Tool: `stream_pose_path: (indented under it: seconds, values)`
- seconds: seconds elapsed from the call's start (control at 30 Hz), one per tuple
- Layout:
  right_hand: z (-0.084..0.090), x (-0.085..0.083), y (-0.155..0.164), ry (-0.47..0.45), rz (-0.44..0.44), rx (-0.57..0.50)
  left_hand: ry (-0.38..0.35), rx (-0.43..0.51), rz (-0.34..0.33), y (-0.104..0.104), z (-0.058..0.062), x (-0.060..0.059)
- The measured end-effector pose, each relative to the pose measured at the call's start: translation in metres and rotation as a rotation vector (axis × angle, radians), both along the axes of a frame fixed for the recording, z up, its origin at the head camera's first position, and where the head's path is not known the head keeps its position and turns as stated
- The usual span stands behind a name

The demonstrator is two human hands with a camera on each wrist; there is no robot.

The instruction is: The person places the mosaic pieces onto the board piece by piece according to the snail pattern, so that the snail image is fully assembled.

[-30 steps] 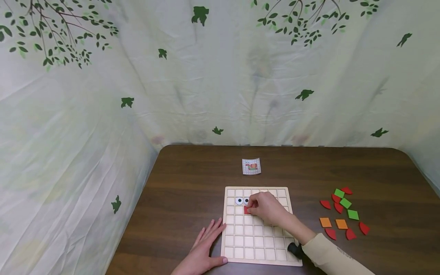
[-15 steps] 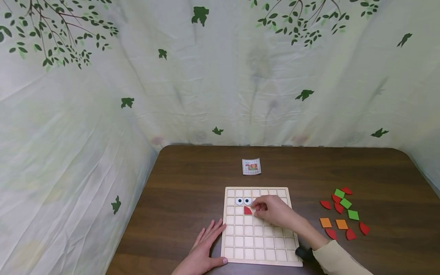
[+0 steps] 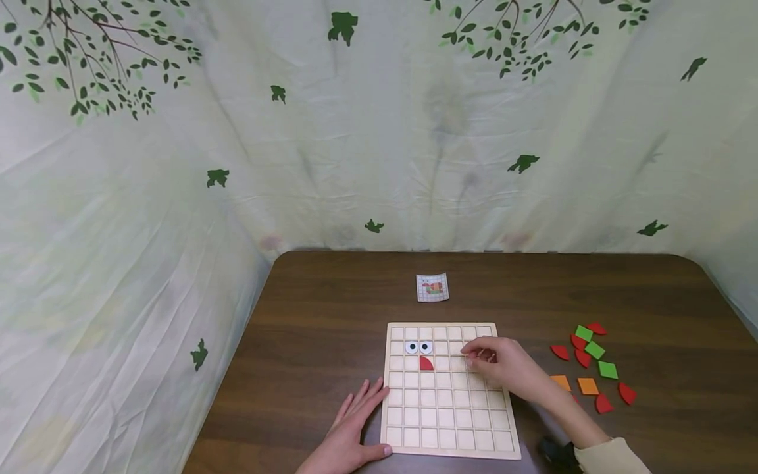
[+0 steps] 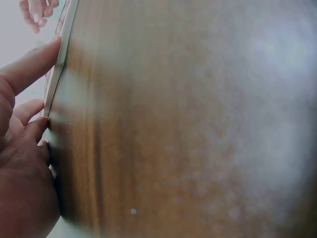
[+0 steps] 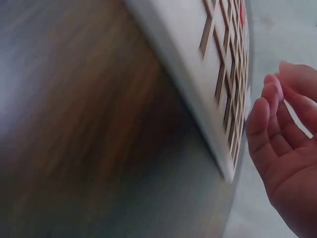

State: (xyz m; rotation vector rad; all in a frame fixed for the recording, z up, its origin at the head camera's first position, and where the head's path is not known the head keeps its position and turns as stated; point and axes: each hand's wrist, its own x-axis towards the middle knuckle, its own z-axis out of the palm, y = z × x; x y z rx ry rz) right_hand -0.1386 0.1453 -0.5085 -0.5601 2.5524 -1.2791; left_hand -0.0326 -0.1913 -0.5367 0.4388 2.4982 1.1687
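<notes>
A white grid board with a pale wooden frame lies on the table. Two round eye pieces sit side by side in its second row, and a red quarter-circle piece fills the cell below the right-hand eye. My left hand rests at the board's left edge with fingers extended; the left wrist view has its thumb against the frame. Over the board's right side hovers my right hand, fingers loosely bent. In the right wrist view nothing shows between its fingertips.
Right of the board lie loose red quarter-circles, green squares and orange squares. A small picture card is behind the board on the brown table. A leaf-printed curtain hangs beyond the table.
My right hand has let go of the red quarter-circle, leaving it in its cell, and moved right across the board. My left hand has stayed at the left edge.
</notes>
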Motion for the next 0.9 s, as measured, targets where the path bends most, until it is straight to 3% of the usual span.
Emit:
stream_pose_path:
  seconds: [0.37,0.53,0.8,0.9]
  values:
    - [-0.004,0.014,0.043,0.047,-0.108,-0.04,0.002,-0.011,0.002,0.001,0.002,0.001]
    - [-0.002,0.015,0.065,0.13,-0.166,0.01,-0.002,-0.008,0.004,0.002,0.001,0.0]
    - [0.006,0.01,0.103,0.127,-0.17,0.045,0.051,0.021,-0.012,0.001,-0.001,0.001]
    - [0.008,0.008,0.117,0.136,-0.179,0.105,0.065,0.033,-0.018,0.0,-0.002,0.001]
